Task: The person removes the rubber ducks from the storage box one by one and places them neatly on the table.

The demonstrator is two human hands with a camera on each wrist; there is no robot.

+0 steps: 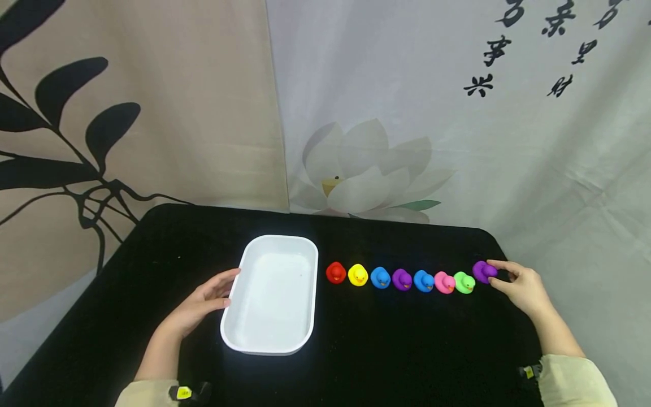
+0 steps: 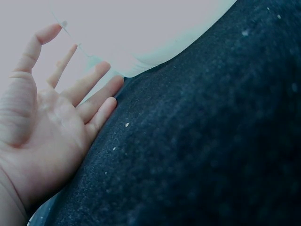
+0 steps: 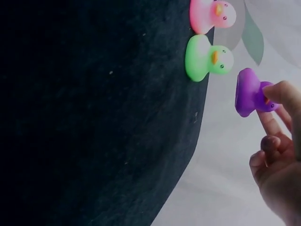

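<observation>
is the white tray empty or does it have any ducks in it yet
Empty. The white tray shows only a bare white bottom in the head view; all eight ducks stand in a row on the black table beside it.

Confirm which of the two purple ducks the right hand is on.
The purple duck at the right end of the row, beside the green duck. The right hand pinches it; the other purple duck sits mid-row, untouched.

Matt black cloth covers the table (image 1: 152, 316), beneath a glossy white plastic tray (image 1: 254, 339) and smooth rubbery ducks (image 1: 402, 279).
</observation>
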